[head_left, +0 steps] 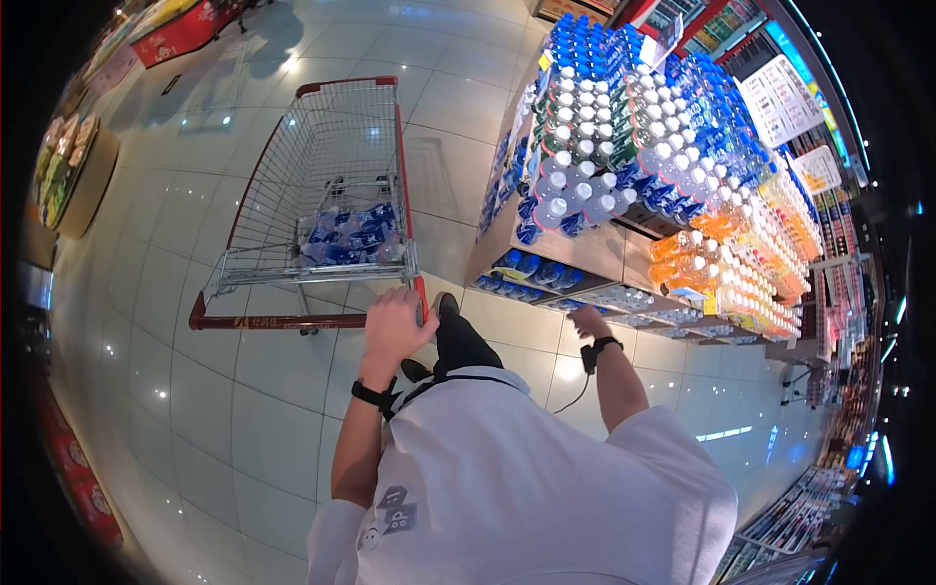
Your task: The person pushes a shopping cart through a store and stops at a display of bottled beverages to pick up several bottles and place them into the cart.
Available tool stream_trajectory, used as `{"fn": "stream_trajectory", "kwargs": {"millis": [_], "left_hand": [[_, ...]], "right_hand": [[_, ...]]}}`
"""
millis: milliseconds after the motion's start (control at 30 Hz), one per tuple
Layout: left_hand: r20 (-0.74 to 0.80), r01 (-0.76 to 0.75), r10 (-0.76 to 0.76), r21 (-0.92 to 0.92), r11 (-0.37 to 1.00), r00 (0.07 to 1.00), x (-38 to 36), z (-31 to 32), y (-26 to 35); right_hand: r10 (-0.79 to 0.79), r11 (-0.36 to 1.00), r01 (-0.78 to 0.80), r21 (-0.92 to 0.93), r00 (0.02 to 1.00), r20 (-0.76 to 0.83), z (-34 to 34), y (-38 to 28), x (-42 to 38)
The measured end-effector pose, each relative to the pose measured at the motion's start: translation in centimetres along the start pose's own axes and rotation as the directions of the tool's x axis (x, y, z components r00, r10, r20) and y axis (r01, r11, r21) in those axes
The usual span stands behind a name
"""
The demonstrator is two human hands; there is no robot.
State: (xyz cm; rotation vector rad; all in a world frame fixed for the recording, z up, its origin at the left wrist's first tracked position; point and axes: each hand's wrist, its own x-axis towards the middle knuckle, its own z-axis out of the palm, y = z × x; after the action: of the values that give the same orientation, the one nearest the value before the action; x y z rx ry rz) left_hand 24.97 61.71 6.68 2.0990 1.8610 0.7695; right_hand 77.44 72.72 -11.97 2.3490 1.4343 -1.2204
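Note:
My left hand (394, 327) is closed on the right end of the red handle (283, 321) of a wire shopping cart (322, 166). Several clear bottles with blue labels (349, 234) lie at the near end inside the cart. My right hand (588, 321) hangs beside the bottle display, nearest to its lower shelf, and touches nothing that I can see. Its fingers are apart and nothing shows in them. Each wrist wears a black band, and a cable hangs from the right one.
To the right stands a wooden display (556, 255) stacked with white-capped, blue-capped and orange bottles (682, 268). A round produce stand (88, 185) is at the far left, a red stand (175, 37) at the upper left. Shelves line the right edge.

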Motion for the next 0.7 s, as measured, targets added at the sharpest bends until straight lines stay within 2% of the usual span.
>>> {"fn": "stream_trajectory", "kwargs": {"millis": [33,67,100,167,200,233,300,333,400,433,500,533,600,633,667,700], "left_hand": [[0.003,0.017,-0.017,-0.009,1.0,1.0,0.1,-0.2,0.2],[0.006,0.035,-0.035,-0.017,0.999,0.999,0.1,-0.3,0.3],[0.012,0.025,-0.025,-0.019,1.0,1.0,0.1,-0.2,0.2],[-0.073,-0.028,0.026,-0.024,0.999,0.997,0.2,0.0,-0.1],[-0.071,-0.035,0.033,-0.023,0.999,0.997,0.2,-0.1,0.0],[-0.062,-0.031,0.03,-0.018,0.999,0.998,0.2,-0.2,0.0],[-0.055,-0.026,0.026,-0.009,1.0,0.998,0.3,-0.4,0.1],[-0.059,-0.032,0.031,-0.017,0.999,0.998,0.3,-0.4,0.1],[-0.067,-0.028,0.026,-0.019,0.999,0.997,0.2,-0.5,0.2],[-0.062,-0.025,0.023,-0.027,0.999,0.998,0.2,-0.5,0.3],[-0.068,-0.011,0.009,-0.029,1.0,0.998,0.1,-0.5,0.3],[-0.06,-0.014,0.013,-0.019,1.0,0.998,0.1,-0.3,0.1],[-0.058,-0.013,0.012,-0.005,1.0,0.998,0.1,-0.2,0.0],[-0.057,-0.012,0.011,-0.014,1.0,0.998,0.0,-0.2,0.0],[-0.054,-0.012,0.011,-0.023,1.0,0.998,0.0,-0.1,0.0],[-0.058,-0.008,0.006,-0.02,1.0,0.998,0.0,-0.1,0.0]], "right_hand": [[0.01,1.0,-0.01,-0.029,1.0,0.016,-2.0,-0.5,0.9],[-0.07,0.997,0.068,-0.047,0.996,-0.049,-3.8,-1.0,1.3],[-0.266,0.94,0.211,-0.269,0.946,-0.183,-5.1,-1.3,2.5],[-0.227,0.974,0.204,-0.102,0.901,-0.369,-8.1,-4.0,2.2],[-0.469,0.879,0.425,-0.218,0.682,-0.561,-8.9,-4.3,3.0],[-0.643,0.725,0.575,-0.38,0.364,-0.674,-9.8,-5.4,2.9],[-0.446,0.884,0.419,-0.207,0.624,-0.641,-12.6,-9.7,0.7],[-0.448,0.883,0.422,-0.206,0.624,-0.641,-13.5,-12.4,-1.4],[-0.473,0.838,0.523,-0.155,0.557,-0.683,-14.3,-17.1,-4.9],[-0.482,0.833,0.531,-0.158,0.555,-0.677,-14.1,-18.7,-6.0],[-0.628,0.652,0.716,-0.251,0.324,-0.707,-13.7,-21.7,-7.3],[-0.637,0.642,0.723,-0.254,0.319,-0.702,-13.2,-22.9,-7.5],[-0.682,0.58,0.74,-0.34,0.212,-0.701,-12.2,-25.0,-7.9],[-0.69,0.6,0.735,-0.316,0.275,-0.67,-11.7,-25.8,-8.3],[-0.694,0.595,0.739,-0.318,0.272,-0.667,-11.2,-25.7,-7.2],[-0.747,0.6,0.694,-0.398,0.307,-0.59,-10.2,-25.2,-5.2]]}}
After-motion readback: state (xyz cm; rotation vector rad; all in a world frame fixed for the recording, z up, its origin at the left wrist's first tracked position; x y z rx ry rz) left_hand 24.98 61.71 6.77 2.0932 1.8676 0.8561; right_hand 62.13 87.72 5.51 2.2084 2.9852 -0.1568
